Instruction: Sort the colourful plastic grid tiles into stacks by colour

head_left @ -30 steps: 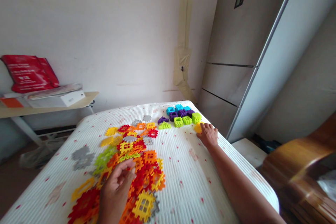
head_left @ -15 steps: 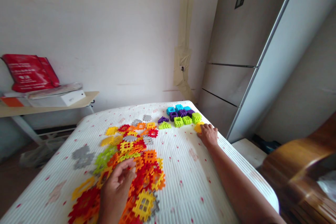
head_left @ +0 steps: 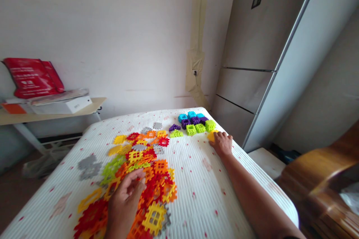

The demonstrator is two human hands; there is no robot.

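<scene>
My right hand (head_left: 222, 143) reaches to the far right of the table and grips a yellow plastic building block (head_left: 212, 135), partly covered by the fingers. Over the heap of loose interlocking building pieces (head_left: 151, 185) hangs my left hand (head_left: 126, 198), loosely curled, with a small gap between thumb and fingers and nothing visible in it. Red, orange, yellow, green and grey flat pieces make up the heap. Beyond the yellow block stand rows of assembled cubes: lime green (head_left: 200, 128), purple (head_left: 195, 120) and blue (head_left: 192, 114).
A white quilted cover with red dots (head_left: 196, 194) lies over the table. Grey pieces (head_left: 90, 167) lie left of the heap. To the right rise a fridge (head_left: 246, 52) and a brown wooden piece of furniture (head_left: 322, 164). A side table (head_left: 98, 103) at left bears a red bag (head_left: 33, 76).
Hardly anything differs. The view has shifted very slightly; both hands keep their places, the right at the yellow block and the left above the heap.
</scene>
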